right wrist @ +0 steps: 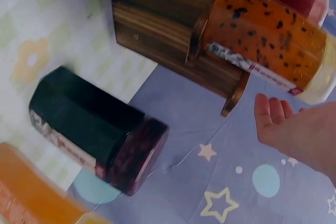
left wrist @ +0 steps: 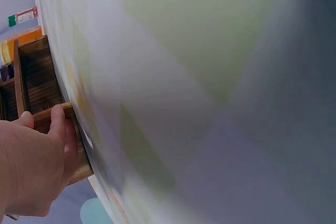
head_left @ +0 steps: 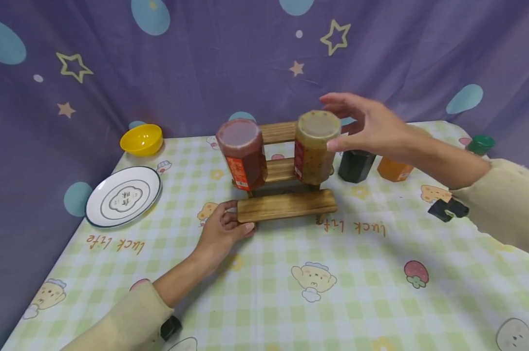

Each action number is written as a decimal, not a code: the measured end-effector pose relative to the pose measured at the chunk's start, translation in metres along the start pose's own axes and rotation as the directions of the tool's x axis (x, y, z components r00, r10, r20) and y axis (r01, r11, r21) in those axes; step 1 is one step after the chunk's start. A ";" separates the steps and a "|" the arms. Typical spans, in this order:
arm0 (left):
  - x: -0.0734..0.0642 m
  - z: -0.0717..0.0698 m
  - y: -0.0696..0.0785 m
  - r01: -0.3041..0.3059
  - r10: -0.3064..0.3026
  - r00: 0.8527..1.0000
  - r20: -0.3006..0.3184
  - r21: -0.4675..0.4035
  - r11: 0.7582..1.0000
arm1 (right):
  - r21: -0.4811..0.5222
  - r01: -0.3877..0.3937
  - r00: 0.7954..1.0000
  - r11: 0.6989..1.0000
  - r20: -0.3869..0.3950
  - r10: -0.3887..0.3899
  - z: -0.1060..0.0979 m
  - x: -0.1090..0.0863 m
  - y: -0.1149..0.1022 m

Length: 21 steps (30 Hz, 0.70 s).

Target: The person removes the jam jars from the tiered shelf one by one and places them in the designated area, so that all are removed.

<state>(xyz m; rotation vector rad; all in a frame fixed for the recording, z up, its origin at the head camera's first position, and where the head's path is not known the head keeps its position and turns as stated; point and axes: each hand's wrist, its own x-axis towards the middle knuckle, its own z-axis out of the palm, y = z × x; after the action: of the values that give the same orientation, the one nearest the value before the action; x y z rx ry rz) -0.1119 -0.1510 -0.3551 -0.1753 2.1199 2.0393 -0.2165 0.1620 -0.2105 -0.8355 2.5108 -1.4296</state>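
Observation:
A small wooden tiered rack [head_left: 286, 205] stands on the table. My left hand [head_left: 220, 234] grips the left end of its lowest board, thumb and fingers around the edge in the left wrist view. On a higher tier sit a jar of red sauce [head_left: 247, 156] at the left and a jar of yellow-orange jam with dark seeds [head_left: 313, 158] at the right. Beside that seeded jar is my right hand [head_left: 374, 126], its fingers extended. In the right wrist view, the fingertips [right wrist: 262, 106] are close to the jar's pale lid and not wrapped round it.
To the right of the rack stand a dark jar [head_left: 356, 165] and an orange jar [head_left: 393, 169], with a green-capped container [head_left: 481, 145] farther right. At the left are a white plate [head_left: 100, 207] and a yellow bowl [head_left: 142, 141]. A purple curtain [head_left: 229, 63] hangs behind.

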 end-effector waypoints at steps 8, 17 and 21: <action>0.000 0.000 0.001 0.003 -0.003 1.000 0.002 0.001 1.000 | -0.035 0.031 0.999 0.999 0.033 -0.029 0.012 0.007 0.000; 0.000 0.001 0.000 -0.009 0.009 1.000 -0.008 0.006 1.000 | -0.024 0.029 0.999 0.999 0.032 -0.028 0.013 0.007 0.000; 0.001 0.001 -0.001 -0.008 0.008 1.000 -0.013 0.000 1.000 | 0.015 0.022 0.999 1.000 0.030 -0.023 0.013 0.007 0.001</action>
<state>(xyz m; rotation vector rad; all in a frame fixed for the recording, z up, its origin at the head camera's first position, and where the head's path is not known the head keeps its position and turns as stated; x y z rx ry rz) -0.1124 -0.1497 -0.3559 -0.1806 2.1311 2.0480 -0.2179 0.1485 -0.2171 -0.8784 2.4739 -1.4296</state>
